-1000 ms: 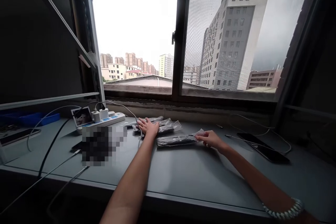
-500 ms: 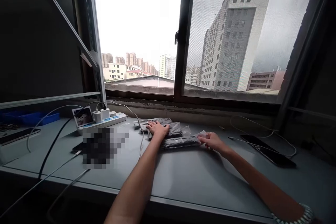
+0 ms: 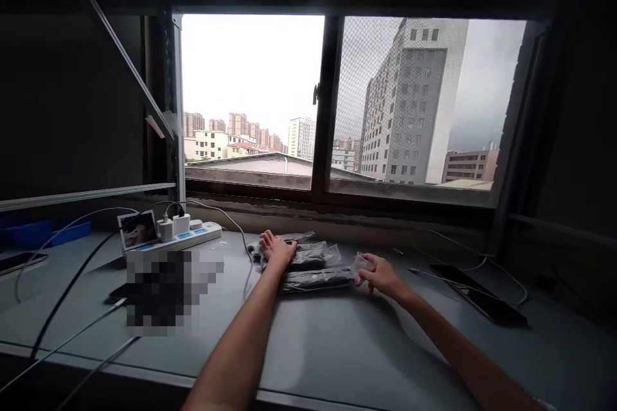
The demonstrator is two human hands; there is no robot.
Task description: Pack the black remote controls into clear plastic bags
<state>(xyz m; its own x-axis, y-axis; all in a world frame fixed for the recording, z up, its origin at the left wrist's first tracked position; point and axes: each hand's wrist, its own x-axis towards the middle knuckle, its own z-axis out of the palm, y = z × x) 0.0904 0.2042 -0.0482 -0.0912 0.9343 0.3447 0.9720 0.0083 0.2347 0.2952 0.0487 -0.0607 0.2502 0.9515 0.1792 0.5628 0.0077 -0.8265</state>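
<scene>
Several dark items in clear plastic bags lie in a loose pile on the grey table [image 3: 328, 347]. My left hand [image 3: 278, 250] rests with its fingers spread on the rear bags [image 3: 311, 255]. At the front of the pile lies one long bagged dark item [image 3: 315, 279]. My right hand [image 3: 380, 275] pinches the clear right end of that plastic bag between thumb and fingers. What the dark items are cannot be made out through the plastic.
A white power strip [image 3: 212, 231] with plugged chargers stands at the back left, a small picture [image 3: 138, 230] against it. Blue trays [image 3: 72, 232] sit far left. A black phone [image 3: 479, 294] and cables lie right. Pixelation hides something on the left. A window [image 3: 250, 96] is behind.
The camera view has tilted up, so the scene sits lower and slightly left. Both hands keep nearly the same places on the bags.
</scene>
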